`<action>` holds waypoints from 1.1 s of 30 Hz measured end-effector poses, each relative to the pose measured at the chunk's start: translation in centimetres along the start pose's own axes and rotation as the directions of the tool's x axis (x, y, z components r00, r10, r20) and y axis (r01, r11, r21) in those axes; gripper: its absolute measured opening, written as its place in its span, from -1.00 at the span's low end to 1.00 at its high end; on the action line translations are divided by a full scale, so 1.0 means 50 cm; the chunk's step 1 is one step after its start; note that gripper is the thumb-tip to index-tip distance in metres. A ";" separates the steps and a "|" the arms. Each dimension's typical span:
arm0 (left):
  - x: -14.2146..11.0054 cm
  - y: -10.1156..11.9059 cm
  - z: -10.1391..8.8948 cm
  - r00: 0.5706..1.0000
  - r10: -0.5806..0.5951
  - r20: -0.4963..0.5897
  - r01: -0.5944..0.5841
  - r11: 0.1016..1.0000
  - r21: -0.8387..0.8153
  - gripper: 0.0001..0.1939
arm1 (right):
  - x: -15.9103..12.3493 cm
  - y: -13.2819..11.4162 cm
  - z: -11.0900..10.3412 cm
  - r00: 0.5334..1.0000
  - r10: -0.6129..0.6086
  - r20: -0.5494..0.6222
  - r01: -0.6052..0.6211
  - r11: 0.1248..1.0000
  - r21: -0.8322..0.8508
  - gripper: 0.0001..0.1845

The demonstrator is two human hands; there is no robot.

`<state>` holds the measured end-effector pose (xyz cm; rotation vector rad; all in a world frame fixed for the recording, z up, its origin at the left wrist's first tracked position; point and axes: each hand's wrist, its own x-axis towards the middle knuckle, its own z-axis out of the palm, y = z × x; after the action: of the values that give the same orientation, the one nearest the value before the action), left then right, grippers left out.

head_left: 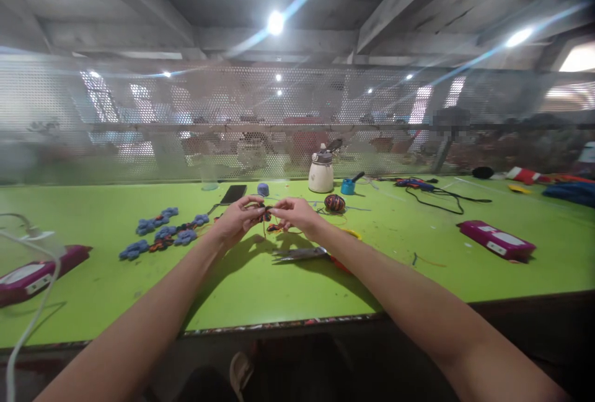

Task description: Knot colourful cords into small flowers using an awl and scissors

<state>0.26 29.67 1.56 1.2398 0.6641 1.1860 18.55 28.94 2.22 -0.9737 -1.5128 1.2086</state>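
Above the green table (pixel 223 303), my left hand (pixel 239 219) pinches a small dark multicolour crochet piece (pixel 267 215) between thumb and fingers. My right hand (pixel 300 213) grips the same piece from the other side, so the fingertips of both hands nearly meet. A thin orange yarn strand hangs below it. Whether a hook is in the fingers I cannot make out. Blue crochet flowers (pixel 185 238) and multicolour ones (pixel 161 243) lie left of my left hand. Beyond my right hand sits a multicolour yarn ball (pixel 334 204). Scissors (pixel 300 254) lie under my right forearm, which partly covers their red handle.
At the back stand a pale jug (pixel 321 176), a blue pot (pixel 348 187), a small blue yarn ball (pixel 263 189) and a phone (pixel 233 194). Magenta power strips (pixel 497 241) lie at both sides. A corded blue tool (pixel 413 184) rests back right. A perforated screen (pixel 288 104) borders the table.
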 end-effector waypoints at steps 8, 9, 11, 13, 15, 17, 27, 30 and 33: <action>-0.009 0.001 0.017 0.999 0.023 -0.026 -0.020 0.995 0.100 -0.58 | 0.000 0.007 0.011 1.000 0.002 -0.003 -0.002 1.000 0.016 -0.69; -0.010 0.001 0.019 1.000 0.024 -0.018 -0.022 0.994 0.110 -0.57 | -0.001 0.008 0.010 1.000 0.006 0.012 -0.006 0.999 0.033 -0.67; -0.011 0.001 0.022 1.000 0.022 -0.001 -0.022 0.992 0.120 -0.54 | 0.000 0.011 0.008 0.999 0.011 0.032 -0.014 0.998 0.068 -0.64; -0.012 0.002 0.022 1.000 0.014 0.012 -0.015 0.993 0.116 -0.54 | 0.001 0.013 0.005 0.998 0.020 0.052 -0.025 0.996 0.091 -0.60; -0.013 0.004 0.021 1.000 0.002 0.023 -0.004 0.995 0.099 -0.56 | 0.003 0.015 0.003 0.997 0.024 0.068 -0.031 0.994 0.101 -0.60; -0.015 0.007 0.020 0.999 -0.016 0.035 0.014 0.997 0.081 -0.55 | 0.003 0.014 0.001 0.997 0.016 0.077 -0.024 0.995 0.102 -0.61; -0.009 0.004 0.016 1.000 -0.003 0.025 0.001 0.997 0.072 -0.48 | 0.003 0.001 -0.012 0.994 -0.072 0.087 0.064 0.993 0.097 -0.77; -0.008 0.003 0.014 1.000 -0.008 0.030 0.006 0.997 0.079 -0.45 | 0.003 0.002 -0.011 0.991 -0.081 0.109 0.074 0.995 0.066 -0.76; -0.010 0.003 0.016 1.000 -0.003 0.024 0.001 0.995 0.099 -0.42 | 0.002 0.004 -0.009 0.987 -0.047 0.156 0.040 0.998 0.047 -0.75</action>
<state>0.76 28.92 1.83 1.3343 0.7130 1.1462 18.98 29.16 2.06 -0.8284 -1.6151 1.3066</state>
